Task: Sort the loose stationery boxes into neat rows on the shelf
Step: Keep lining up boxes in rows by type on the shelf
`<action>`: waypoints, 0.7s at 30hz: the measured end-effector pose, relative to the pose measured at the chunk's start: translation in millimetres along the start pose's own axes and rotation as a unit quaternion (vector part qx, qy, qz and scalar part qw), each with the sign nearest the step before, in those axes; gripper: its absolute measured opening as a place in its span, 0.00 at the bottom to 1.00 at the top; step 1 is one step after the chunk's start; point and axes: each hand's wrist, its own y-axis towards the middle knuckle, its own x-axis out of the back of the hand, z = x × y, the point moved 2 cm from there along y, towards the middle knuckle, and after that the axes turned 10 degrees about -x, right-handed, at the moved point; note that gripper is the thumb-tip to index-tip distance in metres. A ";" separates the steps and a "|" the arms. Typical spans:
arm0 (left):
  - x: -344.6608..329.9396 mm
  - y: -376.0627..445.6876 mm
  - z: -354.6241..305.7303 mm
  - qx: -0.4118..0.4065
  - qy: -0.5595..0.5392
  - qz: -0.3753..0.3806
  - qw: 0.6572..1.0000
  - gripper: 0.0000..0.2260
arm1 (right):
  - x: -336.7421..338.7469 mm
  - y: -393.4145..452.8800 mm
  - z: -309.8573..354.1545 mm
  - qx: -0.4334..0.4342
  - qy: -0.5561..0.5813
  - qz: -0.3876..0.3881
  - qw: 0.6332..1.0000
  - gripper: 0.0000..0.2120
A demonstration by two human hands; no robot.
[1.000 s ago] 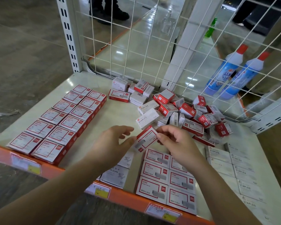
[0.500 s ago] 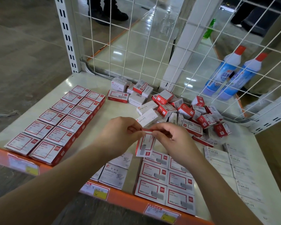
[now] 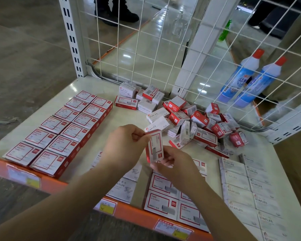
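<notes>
Holding: the left hand [image 3: 127,146] pinches the top end of a red-and-white box [image 3: 154,146], fingers curled onto its upper edge; the right hand [image 3: 177,164] grips the bottom end from below, fingertips wrapped under it.
Held box: small flat cardboard carton, rectangular, white face with a red border and red side; it stands on end, tilted slightly, between the two hands and above the shelf [image 3: 129,119].
Shelf: pale, smooth board with an orange front lip carrying paper price labels [image 3: 105,206].
Left of the left hand: two neat rows of red-bordered boxes [image 3: 59,129], flat, face up, edges touching, running from the front lip toward the back.
Under the right hand: a block of red-bordered staple boxes [image 3: 163,202], flat, partly hidden by the wrist.
Under the left forearm: white paper-clip boxes [image 3: 123,190], flat, plain card with grey print.
Right of the right hand: two rows of white STAPLES boxes [image 3: 247,186], matte and pale, lying flat.
Beyond both hands: a loose heap of boxes [image 3: 195,122], red and white, some on edge, some overlapping, piled against the wire mesh [image 3: 163,49].
Behind the mesh: two blue plastic bottles with red caps [image 3: 247,79], standing on a glossy floor.
</notes>
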 end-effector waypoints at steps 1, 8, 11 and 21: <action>-0.8 -0.6 1.0 0.016 -0.020 -0.013 1.000 0.05 | -2.4 0.1 -0.2 -0.009 0.006 -0.008 1.000 0.13; -3.0 -8.8 14.1 0.095 -0.111 -0.044 0.988 0.04 | -1.7 1.5 1.5 0.007 0.004 -0.060 0.998 0.17; -0.8 -12.3 21.1 0.100 -0.125 -0.015 0.987 0.07 | 6.7 1.2 1.9 0.039 0.001 -0.048 0.998 0.19; -7.7 -18.6 31.2 0.037 -0.035 0.077 0.996 0.05 | 23.4 1.1 -7.5 0.055 0.012 -0.042 0.998 0.21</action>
